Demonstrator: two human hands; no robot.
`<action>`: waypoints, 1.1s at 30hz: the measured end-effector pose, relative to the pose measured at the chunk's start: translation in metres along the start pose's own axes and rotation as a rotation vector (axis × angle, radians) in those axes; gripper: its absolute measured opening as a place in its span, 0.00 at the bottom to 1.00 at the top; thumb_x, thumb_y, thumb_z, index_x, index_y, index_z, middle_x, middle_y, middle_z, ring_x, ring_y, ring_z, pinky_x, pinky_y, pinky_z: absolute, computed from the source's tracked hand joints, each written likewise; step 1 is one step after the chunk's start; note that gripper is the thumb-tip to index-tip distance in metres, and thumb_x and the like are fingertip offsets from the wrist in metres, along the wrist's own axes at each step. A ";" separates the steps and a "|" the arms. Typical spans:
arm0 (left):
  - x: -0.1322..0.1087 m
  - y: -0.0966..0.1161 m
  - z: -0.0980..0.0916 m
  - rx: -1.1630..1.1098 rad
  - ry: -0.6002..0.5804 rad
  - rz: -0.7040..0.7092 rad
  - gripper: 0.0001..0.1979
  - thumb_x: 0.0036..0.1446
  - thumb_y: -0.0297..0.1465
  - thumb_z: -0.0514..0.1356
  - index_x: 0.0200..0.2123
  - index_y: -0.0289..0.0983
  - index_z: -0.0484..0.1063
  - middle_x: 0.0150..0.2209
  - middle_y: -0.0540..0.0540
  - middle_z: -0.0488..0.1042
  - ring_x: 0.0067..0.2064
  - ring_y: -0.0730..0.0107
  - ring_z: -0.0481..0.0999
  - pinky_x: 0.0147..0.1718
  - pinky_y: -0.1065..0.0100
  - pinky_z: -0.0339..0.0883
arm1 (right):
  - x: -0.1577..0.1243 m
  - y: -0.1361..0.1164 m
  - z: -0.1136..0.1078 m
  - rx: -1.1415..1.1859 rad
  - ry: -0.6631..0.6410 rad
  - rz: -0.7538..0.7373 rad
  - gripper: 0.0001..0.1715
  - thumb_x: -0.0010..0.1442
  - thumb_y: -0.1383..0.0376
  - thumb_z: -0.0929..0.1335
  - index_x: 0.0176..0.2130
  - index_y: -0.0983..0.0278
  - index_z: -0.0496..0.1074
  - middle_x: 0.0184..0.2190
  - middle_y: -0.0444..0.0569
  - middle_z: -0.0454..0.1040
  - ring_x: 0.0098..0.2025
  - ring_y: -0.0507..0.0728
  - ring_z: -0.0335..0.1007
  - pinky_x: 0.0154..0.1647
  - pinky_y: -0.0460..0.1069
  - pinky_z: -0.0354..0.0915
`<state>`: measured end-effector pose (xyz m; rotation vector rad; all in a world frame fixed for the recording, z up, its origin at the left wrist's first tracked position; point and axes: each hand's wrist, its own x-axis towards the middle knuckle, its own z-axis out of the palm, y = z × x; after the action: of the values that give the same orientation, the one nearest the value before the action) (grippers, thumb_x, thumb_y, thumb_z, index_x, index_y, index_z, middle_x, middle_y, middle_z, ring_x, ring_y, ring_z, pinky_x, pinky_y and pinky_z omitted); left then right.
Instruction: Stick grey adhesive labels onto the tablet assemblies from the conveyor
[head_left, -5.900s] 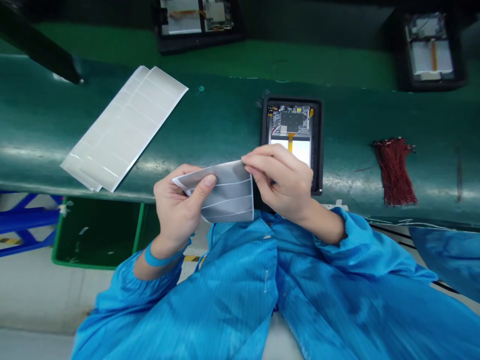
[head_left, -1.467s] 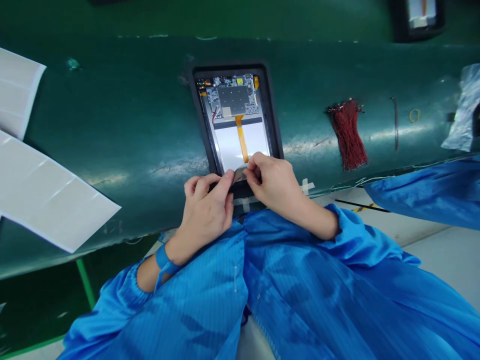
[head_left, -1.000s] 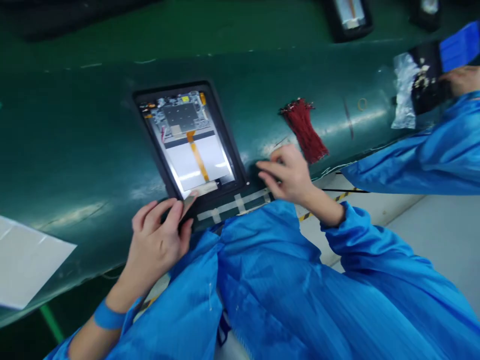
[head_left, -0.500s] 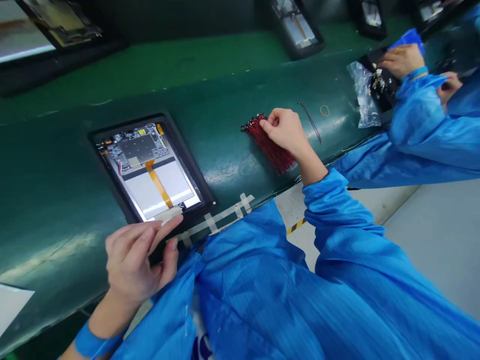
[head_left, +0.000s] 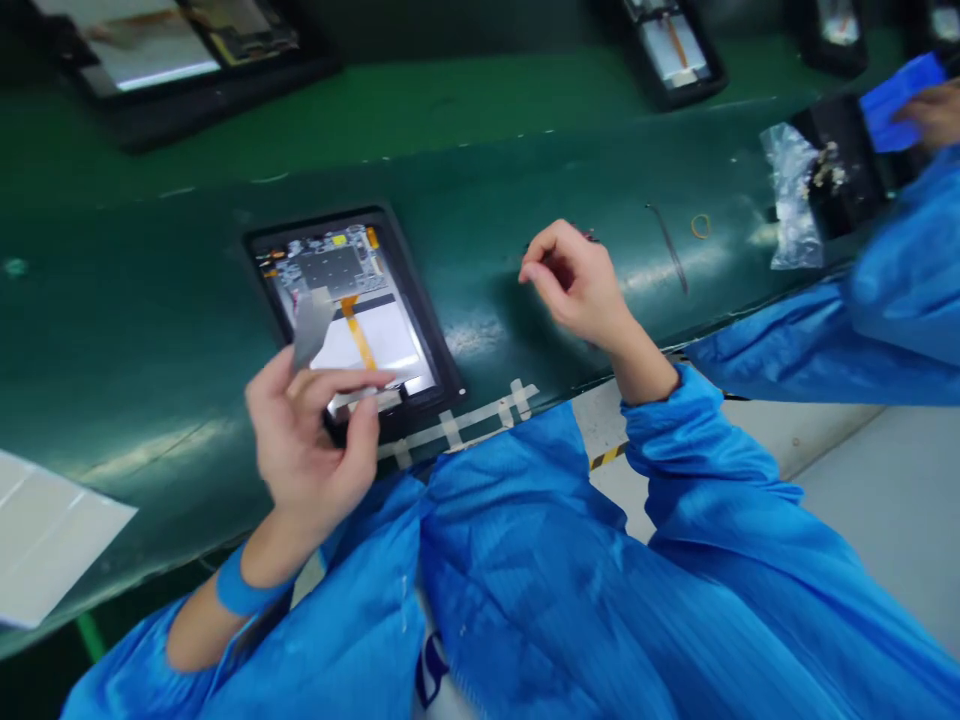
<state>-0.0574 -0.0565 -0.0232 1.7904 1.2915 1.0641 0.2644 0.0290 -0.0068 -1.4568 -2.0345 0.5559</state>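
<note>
An opened tablet (head_left: 397, 330) lies on the green bench, its circuit board and orange flex cable showing. Over its lower left edge is my left hand (head_left: 311, 440), fingers bent and thumb near a fingertip. A thin grey strip (head_left: 311, 325), perhaps tape, sticks up from its fingers across the tablet. My right hand (head_left: 581, 285) is to the right of the tablet, its fingers curled with the thumb against the forefinger. Whatever it may pinch is too small to make out. Behind it, a bundle of red and black wires (head_left: 589, 235) is almost entirely hidden.
Further right lie a dark thin wire (head_left: 670, 248), a rubber band (head_left: 700, 226) and a clear plastic bag (head_left: 795, 200). A co-worker's hand (head_left: 934, 115) holds something blue. More opened devices (head_left: 675, 55) line the back. White sheets (head_left: 49, 535) lie at left.
The view has shifted, so the bench things appear further right. My left hand has risen over the tablet, with the grey strip now showing. My right hand has turned and now covers the wire bundle.
</note>
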 end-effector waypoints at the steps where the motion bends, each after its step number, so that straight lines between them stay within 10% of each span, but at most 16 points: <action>1: 0.006 0.004 0.004 -0.076 0.017 -0.046 0.32 0.68 0.32 0.63 0.69 0.47 0.51 0.45 0.46 0.82 0.46 0.59 0.82 0.50 0.48 0.76 | 0.000 -0.013 0.008 0.045 -0.066 -0.070 0.09 0.74 0.60 0.63 0.40 0.58 0.69 0.38 0.48 0.75 0.40 0.57 0.70 0.46 0.54 0.65; 9: 0.022 0.002 0.001 -0.298 -0.118 -0.302 0.37 0.69 0.47 0.63 0.70 0.46 0.46 0.43 0.47 0.82 0.33 0.68 0.80 0.29 0.64 0.74 | -0.002 -0.073 0.058 -0.002 -0.241 -0.419 0.10 0.75 0.64 0.60 0.40 0.59 0.67 0.35 0.48 0.74 0.39 0.58 0.67 0.44 0.55 0.57; 14: 0.013 0.005 -0.003 -0.218 -0.002 -0.251 0.40 0.68 0.39 0.65 0.72 0.40 0.44 0.40 0.49 0.80 0.35 0.69 0.80 0.32 0.64 0.76 | -0.006 -0.093 0.060 0.223 -0.311 -0.262 0.08 0.73 0.61 0.64 0.40 0.60 0.69 0.36 0.47 0.76 0.38 0.56 0.68 0.43 0.53 0.61; 17: 0.008 0.005 -0.007 -0.028 0.053 -0.121 0.32 0.68 0.40 0.65 0.68 0.37 0.58 0.50 0.42 0.80 0.40 0.65 0.82 0.39 0.59 0.78 | -0.008 -0.102 0.059 0.407 -0.370 -0.123 0.08 0.72 0.62 0.67 0.38 0.60 0.70 0.35 0.45 0.75 0.36 0.54 0.68 0.40 0.51 0.63; 27: -0.022 -0.021 -0.024 0.202 -0.030 -0.030 0.21 0.69 0.46 0.63 0.53 0.34 0.75 0.72 0.35 0.62 0.49 0.62 0.79 0.54 0.52 0.75 | -0.035 -0.061 0.082 -0.096 -0.388 -0.533 0.18 0.76 0.64 0.60 0.35 0.59 0.73 0.36 0.51 0.75 0.40 0.59 0.63 0.40 0.55 0.58; 33: -0.032 -0.020 -0.018 0.177 -0.088 0.135 0.20 0.70 0.35 0.60 0.62 0.40 0.67 0.52 0.43 0.81 0.50 0.60 0.81 0.57 0.50 0.75 | -0.036 -0.059 0.083 -0.214 -0.313 -0.686 0.20 0.77 0.67 0.58 0.37 0.61 0.73 0.36 0.50 0.75 0.39 0.58 0.60 0.39 0.54 0.57</action>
<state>-0.0874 -0.0804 -0.0393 2.0591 1.2592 0.9552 0.1764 -0.0244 -0.0397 -0.7057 -2.7148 0.2866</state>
